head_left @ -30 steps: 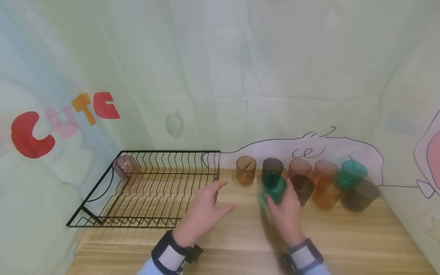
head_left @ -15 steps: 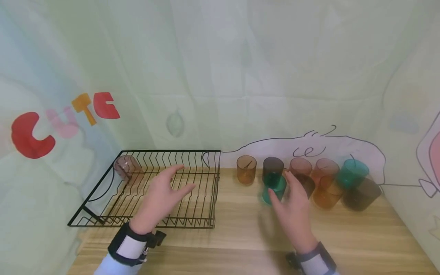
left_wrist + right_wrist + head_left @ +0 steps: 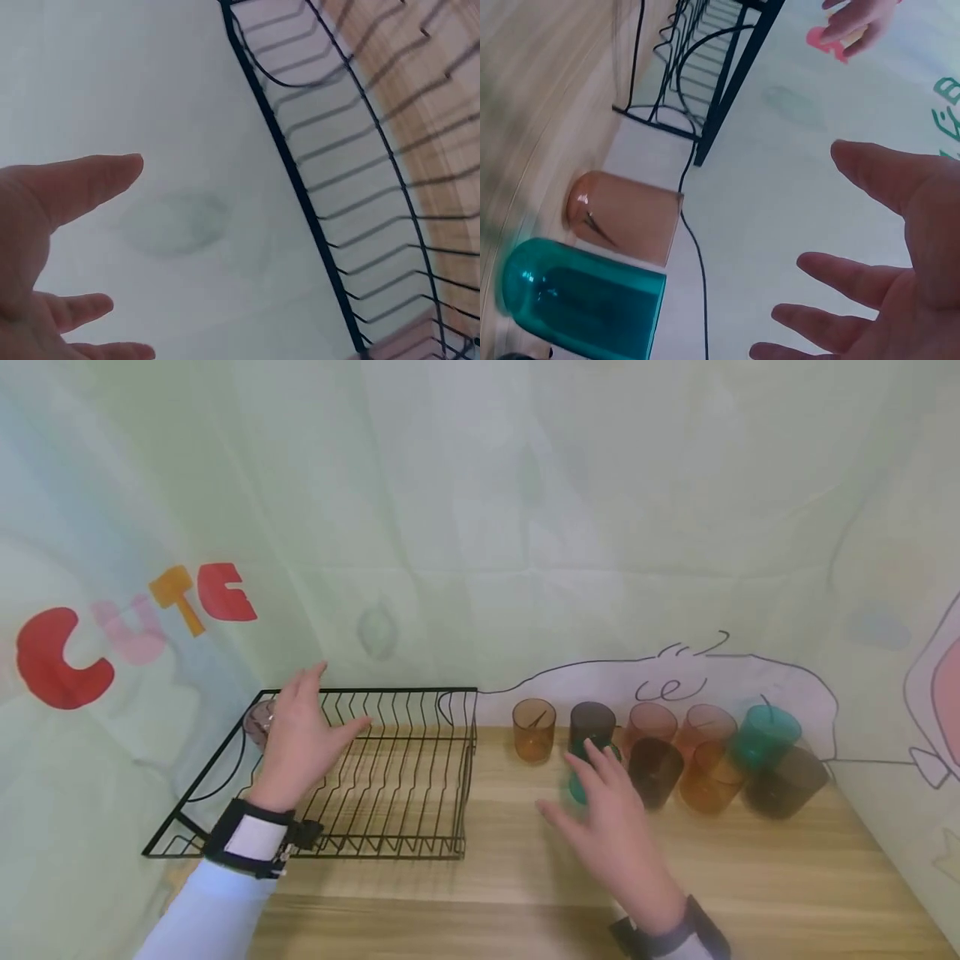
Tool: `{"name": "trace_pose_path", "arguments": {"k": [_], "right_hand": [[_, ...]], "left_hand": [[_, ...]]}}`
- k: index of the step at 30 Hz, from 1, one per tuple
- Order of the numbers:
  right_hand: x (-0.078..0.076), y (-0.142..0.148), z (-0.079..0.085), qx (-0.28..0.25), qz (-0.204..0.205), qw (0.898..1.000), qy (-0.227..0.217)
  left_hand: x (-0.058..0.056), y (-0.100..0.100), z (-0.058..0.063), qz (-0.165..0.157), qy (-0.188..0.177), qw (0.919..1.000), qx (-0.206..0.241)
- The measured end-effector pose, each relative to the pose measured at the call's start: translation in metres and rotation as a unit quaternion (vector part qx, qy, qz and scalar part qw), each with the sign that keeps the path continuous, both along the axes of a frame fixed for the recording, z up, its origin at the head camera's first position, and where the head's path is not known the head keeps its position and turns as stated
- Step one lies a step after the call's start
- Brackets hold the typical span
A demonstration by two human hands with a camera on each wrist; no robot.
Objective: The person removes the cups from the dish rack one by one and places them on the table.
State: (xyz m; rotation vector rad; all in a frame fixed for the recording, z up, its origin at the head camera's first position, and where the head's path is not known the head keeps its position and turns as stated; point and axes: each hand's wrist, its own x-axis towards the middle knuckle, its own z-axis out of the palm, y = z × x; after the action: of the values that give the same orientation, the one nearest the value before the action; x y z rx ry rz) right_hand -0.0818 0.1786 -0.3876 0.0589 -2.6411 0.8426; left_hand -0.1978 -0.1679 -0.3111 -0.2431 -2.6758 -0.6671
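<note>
My left hand (image 3: 296,747), fingers spread, hovers over the left part of a black wire dish rack (image 3: 463,810). Behind it, partly hidden, a pale pink clear cup (image 3: 258,724) sits at the rack's back left corner. In the left wrist view only the thumb and some fingertips (image 3: 124,166) show, with nothing between them. My right hand (image 3: 618,839) is spread and holds nothing, in front of a green cup (image 3: 579,789). The right wrist view shows that green cup (image 3: 585,300) and an amber cup (image 3: 626,217) apart from the fingers.
Right of the rack stands an amber cup (image 3: 534,731). A dark cup (image 3: 592,720) is behind the green one. Several more pink, amber, brown and green cups (image 3: 712,781) cluster rightward on the wooden table (image 3: 517,877). A printed curtain (image 3: 480,527) closes off the back.
My left hand has moved left, from the rack's right edge to its left part. My right hand has drawn back from the green cup, fingers spreading. The cups have stayed in place.
</note>
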Motion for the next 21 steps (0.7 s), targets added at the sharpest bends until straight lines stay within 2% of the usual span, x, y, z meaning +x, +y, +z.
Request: {"name": "trace_pose_path", "arguments": {"k": [5,10,17,21], "right_hand": [[0.001,-0.007,-0.001,-0.005,0.021,1.000,-0.017],[-0.001,-0.012,-0.003,-0.007,0.033,0.999,-0.029],[0.001,-0.016,-0.005,0.004,0.062,0.995,-0.083],[0.001,-0.017,-0.008,0.015,0.070,0.994,-0.081]], "left_hand": [[-0.018,-0.021,-0.001,0.031,-0.029,0.9990,-0.017],[-0.036,-0.038,-0.004,0.046,-0.060,0.9963,-0.041],[-0.054,-0.056,-0.022,0.052,-0.102,0.9875,-0.108],[-0.060,-0.061,-0.029,0.056,-0.119,0.9826,-0.132]]}}
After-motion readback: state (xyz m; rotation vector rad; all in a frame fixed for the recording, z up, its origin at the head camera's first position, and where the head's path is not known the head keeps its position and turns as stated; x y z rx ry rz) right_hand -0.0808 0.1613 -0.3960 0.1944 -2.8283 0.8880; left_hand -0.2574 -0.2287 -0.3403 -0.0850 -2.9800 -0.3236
